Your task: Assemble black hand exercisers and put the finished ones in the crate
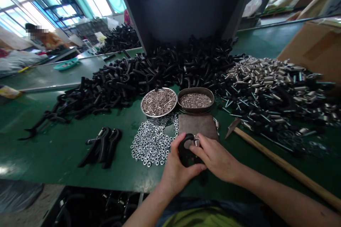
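Note:
My left hand (173,166) is wrapped round a black plastic clamp part (184,146), held just over the near edge of a flat metal block (198,125). Between the thumb and fingers of my right hand (220,158) is a small coil spring (196,141), pressed against the clamp part's upper right side. The fingers partly hide where spring and plastic meet. Left of the block lies a spread of shiny nuts (151,142). Behind it stand a round dish of metal pins (159,103) and an oval tin of small metal pieces (195,101).
Several black clamps (103,145) lie at left. A wooden-handled hammer (274,156) rests at right, below piled springs (266,72) and screws (239,101). Black parts (160,64) spill from a tipped grey bin (183,10). A cardboard box (317,48) stands far right; people sit beyond.

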`<state>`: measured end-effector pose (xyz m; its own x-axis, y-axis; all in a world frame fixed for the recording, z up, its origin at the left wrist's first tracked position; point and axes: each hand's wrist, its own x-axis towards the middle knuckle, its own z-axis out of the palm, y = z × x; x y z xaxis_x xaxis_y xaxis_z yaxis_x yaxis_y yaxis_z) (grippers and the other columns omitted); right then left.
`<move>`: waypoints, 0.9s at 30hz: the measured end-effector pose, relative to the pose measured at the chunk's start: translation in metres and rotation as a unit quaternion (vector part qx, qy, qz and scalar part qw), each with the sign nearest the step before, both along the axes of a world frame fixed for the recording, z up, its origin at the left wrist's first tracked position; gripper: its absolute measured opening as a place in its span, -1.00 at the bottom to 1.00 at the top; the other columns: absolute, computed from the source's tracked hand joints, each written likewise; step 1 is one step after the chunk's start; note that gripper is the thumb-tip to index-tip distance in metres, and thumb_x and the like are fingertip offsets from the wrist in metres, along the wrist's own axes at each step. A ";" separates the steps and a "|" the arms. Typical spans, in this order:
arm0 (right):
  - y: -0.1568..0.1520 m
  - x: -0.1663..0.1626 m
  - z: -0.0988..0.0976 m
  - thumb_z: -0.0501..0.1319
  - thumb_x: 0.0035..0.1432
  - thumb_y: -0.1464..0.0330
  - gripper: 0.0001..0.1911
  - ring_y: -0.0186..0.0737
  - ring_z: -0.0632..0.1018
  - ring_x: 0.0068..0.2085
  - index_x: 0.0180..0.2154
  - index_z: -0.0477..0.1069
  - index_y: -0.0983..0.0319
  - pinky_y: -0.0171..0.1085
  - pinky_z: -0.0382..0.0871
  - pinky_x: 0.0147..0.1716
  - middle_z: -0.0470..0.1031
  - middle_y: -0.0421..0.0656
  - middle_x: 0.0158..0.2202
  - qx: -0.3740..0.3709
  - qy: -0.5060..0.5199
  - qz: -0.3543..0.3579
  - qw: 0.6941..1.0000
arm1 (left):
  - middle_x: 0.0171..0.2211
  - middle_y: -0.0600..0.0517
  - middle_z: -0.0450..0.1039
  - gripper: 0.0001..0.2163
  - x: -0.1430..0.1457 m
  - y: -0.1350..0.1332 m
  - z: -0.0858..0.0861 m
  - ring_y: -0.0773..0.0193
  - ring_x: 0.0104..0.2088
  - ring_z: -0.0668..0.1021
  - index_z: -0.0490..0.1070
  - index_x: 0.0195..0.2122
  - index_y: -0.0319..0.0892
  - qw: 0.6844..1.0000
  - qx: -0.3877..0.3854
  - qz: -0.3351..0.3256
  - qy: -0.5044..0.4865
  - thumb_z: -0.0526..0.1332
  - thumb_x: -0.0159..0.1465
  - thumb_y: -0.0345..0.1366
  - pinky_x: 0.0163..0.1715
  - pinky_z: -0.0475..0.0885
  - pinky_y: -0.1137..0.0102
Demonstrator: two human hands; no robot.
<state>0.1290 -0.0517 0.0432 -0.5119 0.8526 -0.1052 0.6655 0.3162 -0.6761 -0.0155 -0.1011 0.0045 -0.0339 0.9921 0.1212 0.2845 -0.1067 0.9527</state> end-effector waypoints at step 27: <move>0.171 -0.103 -0.008 0.14 0.13 0.44 -0.85 -0.07 0.44 -0.11 -0.35 0.50 0.28 -0.24 0.30 -0.29 0.48 0.02 -0.20 0.220 -0.136 0.067 0.964 | -0.27 -0.04 0.47 -0.87 -0.095 0.157 0.019 0.16 -0.20 0.49 0.48 -0.35 -0.13 0.856 -0.022 0.085 0.509 0.14 0.21 -0.32 -0.25 0.35 0.36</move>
